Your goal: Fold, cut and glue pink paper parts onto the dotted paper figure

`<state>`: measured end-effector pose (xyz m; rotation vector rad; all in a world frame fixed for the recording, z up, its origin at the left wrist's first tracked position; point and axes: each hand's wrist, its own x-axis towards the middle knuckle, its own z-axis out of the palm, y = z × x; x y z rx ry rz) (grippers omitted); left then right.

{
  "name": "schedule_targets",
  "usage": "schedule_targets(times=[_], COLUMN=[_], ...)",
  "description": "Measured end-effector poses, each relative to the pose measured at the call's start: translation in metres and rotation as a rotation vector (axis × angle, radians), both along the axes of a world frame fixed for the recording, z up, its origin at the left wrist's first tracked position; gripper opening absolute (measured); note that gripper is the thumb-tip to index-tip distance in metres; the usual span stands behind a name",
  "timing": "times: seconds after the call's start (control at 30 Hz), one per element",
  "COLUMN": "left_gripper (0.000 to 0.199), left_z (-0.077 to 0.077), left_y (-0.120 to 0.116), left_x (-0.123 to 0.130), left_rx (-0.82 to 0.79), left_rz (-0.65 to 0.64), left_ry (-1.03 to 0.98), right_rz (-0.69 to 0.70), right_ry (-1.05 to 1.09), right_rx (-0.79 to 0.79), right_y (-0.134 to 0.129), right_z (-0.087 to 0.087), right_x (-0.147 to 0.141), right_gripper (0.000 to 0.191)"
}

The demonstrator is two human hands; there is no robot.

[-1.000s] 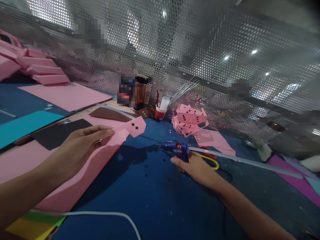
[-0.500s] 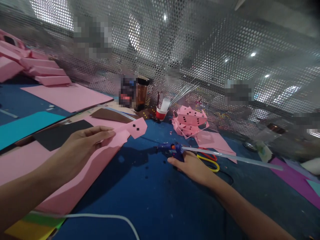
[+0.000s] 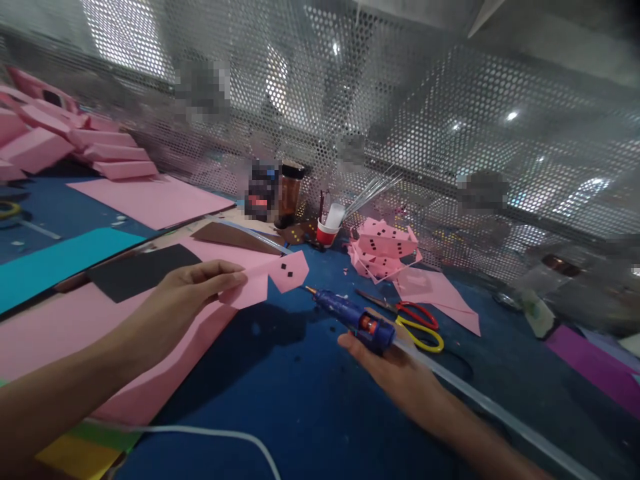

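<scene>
Left hand [image 3: 213, 280] – pinching pink cutout [image 3: 288, 271]

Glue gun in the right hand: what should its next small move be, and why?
Probably ease the glue gun slightly toward the pink piece: the left hand pinches one end, while the right hand aims the nozzle close to the end with black squares.
</scene>
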<state>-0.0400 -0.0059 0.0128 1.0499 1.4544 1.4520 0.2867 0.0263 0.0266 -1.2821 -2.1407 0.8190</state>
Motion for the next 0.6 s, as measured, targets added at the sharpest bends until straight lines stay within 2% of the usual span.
schedule_targets(times=[0.13, 0.3, 0.6], left_gripper=[0.028, 0.023, 0.022], left_z=[0.0006, -0.0008, 0.0012], left_y=[-0.0014, -0.0036, -0.005], left_x=[0.0007, -0.0006, -0.001], left_rx=[0.028, 0.054, 0.074], left_rz=[-0.054, -0.088, -0.119], left_ry=[0.045, 0.08, 0.106], right_rz=[0.043, 0.079, 0.074], right_ry=[0.047, 0.063, 0.045], right_rx=[0.037, 0.063, 0.086], right_y=[-0.0035, -0.0031, -0.0019], right_z=[-0.0046, -0.0024, -0.0041], right_x=[-0.0001, -0.0031, -0.0067], right_gripper=[0.032, 0.03, 0.028])
